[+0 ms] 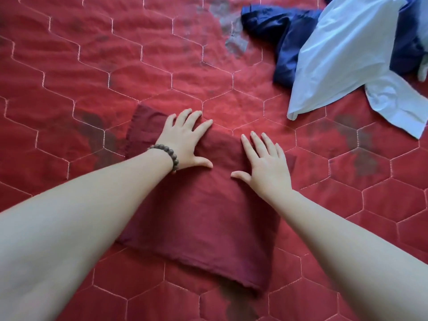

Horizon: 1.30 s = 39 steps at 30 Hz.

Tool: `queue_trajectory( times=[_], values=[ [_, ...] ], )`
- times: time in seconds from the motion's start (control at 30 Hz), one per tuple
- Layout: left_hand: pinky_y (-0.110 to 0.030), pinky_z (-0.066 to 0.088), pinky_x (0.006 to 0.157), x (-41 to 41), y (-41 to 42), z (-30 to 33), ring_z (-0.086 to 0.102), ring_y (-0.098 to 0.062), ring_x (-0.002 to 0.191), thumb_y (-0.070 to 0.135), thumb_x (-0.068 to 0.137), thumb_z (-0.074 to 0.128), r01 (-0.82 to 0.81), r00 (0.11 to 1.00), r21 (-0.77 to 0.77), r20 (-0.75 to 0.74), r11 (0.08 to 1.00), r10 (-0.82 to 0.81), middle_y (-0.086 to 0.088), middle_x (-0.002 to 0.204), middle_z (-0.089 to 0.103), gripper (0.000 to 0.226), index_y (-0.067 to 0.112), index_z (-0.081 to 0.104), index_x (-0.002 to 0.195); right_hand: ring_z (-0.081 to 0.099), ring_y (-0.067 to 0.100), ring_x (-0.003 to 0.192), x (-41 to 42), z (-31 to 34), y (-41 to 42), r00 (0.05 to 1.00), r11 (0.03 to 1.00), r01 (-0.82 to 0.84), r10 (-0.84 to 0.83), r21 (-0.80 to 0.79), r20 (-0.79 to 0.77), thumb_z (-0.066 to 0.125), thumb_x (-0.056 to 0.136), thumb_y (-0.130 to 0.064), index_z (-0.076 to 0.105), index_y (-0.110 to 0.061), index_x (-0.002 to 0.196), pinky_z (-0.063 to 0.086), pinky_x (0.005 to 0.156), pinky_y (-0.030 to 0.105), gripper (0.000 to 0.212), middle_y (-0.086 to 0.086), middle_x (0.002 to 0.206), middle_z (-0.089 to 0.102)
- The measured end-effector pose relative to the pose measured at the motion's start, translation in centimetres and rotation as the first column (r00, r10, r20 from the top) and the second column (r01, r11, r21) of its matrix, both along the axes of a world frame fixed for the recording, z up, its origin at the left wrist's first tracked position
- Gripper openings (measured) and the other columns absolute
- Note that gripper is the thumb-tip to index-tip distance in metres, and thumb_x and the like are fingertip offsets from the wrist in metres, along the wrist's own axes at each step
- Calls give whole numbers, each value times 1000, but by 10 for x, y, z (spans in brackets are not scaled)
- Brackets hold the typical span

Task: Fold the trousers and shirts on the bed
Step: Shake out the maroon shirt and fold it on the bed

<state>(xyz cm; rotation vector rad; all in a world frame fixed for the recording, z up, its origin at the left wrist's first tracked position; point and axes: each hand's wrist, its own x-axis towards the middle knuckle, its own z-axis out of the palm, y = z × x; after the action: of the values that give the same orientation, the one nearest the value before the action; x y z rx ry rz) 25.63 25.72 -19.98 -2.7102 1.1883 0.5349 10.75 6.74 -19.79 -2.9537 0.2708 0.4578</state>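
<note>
Both hands lie flat with straight, spread fingers on a folded maroon garment [203,218], pressing it down and gripping nothing. The left hand [185,140], with a beaded bracelet [167,156] at its wrist, rests on the garment's far left part, fingertips reaching its far edge. The right hand [266,163] rests just to the right of the left one, palm down near the garment's far right corner. Whether the garment is a shirt or trousers cannot be told. It forms a rough rectangle on the red quilted bedspread [81,66], its long axis running from the near edge away toward the far left, slightly tilted against the quilting lines. Beyond the garment, to the far right and well apart from it, a pale blue shirt [342,59] lies crumpled over a dark blue garment [282,35].
</note>
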Motion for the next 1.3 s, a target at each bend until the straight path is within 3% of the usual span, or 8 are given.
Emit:
queue_trajectory(
  times=[0.1, 0.3, 0.43, 0.67, 0.87, 1.07, 1.17, 1.3],
  values=[
    [-43, 35, 92, 7, 3, -4, 46, -31, 110, 88, 57, 44, 94, 994, -155, 78, 983, -83, -11, 120, 51, 98, 18, 49, 125, 47, 35, 119, -3, -3, 0, 989, 999, 28, -26, -17, 143, 60, 74, -68, 40, -14, 145, 39, 94, 45, 92, 14, 133, 51],
    [-33, 34, 62, 13, 6, -6, 62, -30, 82, 80, 72, 44, 186, 981, -136, -22, 973, -190, -5, 86, 62, 62, 20, 43, 83, 62, 34, 81, 8, -1, 0, 999, 999, -39, 39, 5, -17, 53, 80, -67, 46, -16, 96, 29, 63, 38, 55, 8, 87, 66],
    [-30, 32, 60, 31, 9, 19, 63, -33, 80, 71, 78, 53, 85, 992, -205, -69, 975, -101, -7, 78, 65, 50, 23, 39, 76, 61, 34, 82, 29, 19, -8, 993, 998, -59, 56, 33, 103, 53, 89, -55, 50, -16, 87, 27, 57, 35, 39, 8, 85, 63],
    [-32, 31, 55, 96, 10, 135, 61, -37, 70, 36, 82, 65, 102, 979, -315, 199, 944, -40, -12, 73, 64, 29, 19, 41, 78, 61, 39, 75, 110, 120, -37, 925, 993, -66, 98, -98, 368, 64, 86, -32, 53, -9, 89, 25, 54, 36, 25, 15, 83, 63],
    [-33, 37, 53, 78, 28, 193, 63, -35, 66, 21, 71, 73, 183, 938, -366, 342, 912, -51, -11, 73, 65, 26, 8, 55, 83, 56, 33, 48, 106, 185, -34, 822, 959, -161, 260, -232, 507, 86, 59, -17, 55, -5, 71, 27, 50, 29, 36, 13, 58, 56],
    [-38, 47, 57, 0, 68, 130, 62, -33, 73, 21, 70, 77, 165, 973, -290, 204, 943, -107, -10, 82, 63, 34, 9, 59, 96, 58, 31, 51, 38, 133, -7, 869, 945, -277, 324, -175, 374, 85, 54, -17, 55, -8, 71, 39, 50, 33, 36, 10, 57, 56],
    [-39, 43, 74, -50, 88, 84, 57, -28, 99, 29, 85, 61, 96, 995, -58, 27, 994, -95, -4, 108, 58, 37, 16, 50, 119, 62, 32, 72, -6, 86, 16, 933, 940, -326, 338, -104, 125, 76, 69, -15, 56, -10, 83, 43, 63, 39, 25, 11, 73, 62],
    [-37, 39, 80, -110, 118, 46, 49, -26, 107, 28, 88, 53, 76, 995, 93, -73, 993, -69, -4, 117, 52, 39, 19, 44, 125, 58, 30, 97, -63, 43, 47, 933, 944, -329, 326, 2, -153, 59, 82, -23, 51, -15, 103, 36, 75, 38, 24, 7, 98, 62]
  ],
)
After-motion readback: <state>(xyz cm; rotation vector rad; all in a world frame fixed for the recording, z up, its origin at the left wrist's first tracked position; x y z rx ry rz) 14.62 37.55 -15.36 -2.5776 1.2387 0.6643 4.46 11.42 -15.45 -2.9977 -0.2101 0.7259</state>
